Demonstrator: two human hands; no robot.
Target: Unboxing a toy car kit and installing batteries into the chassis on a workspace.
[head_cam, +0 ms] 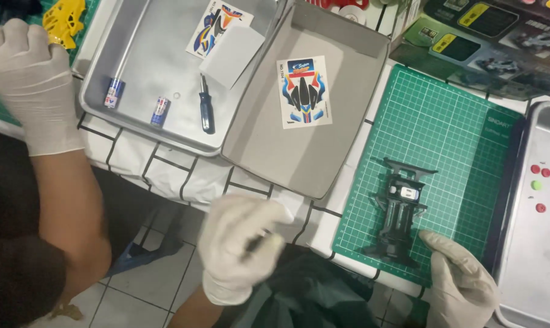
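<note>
A black toy car chassis [401,209] lies on a green cutting mat [451,127]. My right hand [460,279], in a white glove, rests on the mat's near edge with its fingertips against the chassis's near right corner and grips nothing. My left hand [241,246], also gloved, is blurred below the table edge; its fingers curl around what may be a thin dark item. A second person's gloved fist [26,73] and bare forearm reach in at the far left, beside a yellow plastic car part [65,21].
A metal tray [135,67] holds two small cylinders [114,92], a blue-handled screwdriver [207,112], a sticker sheet and white paper. A grey box lid [275,158] carries another sticker sheet [304,91]. A second metal tray [542,243] at the right holds small red and green parts. Printed boxes [487,36] lie beyond.
</note>
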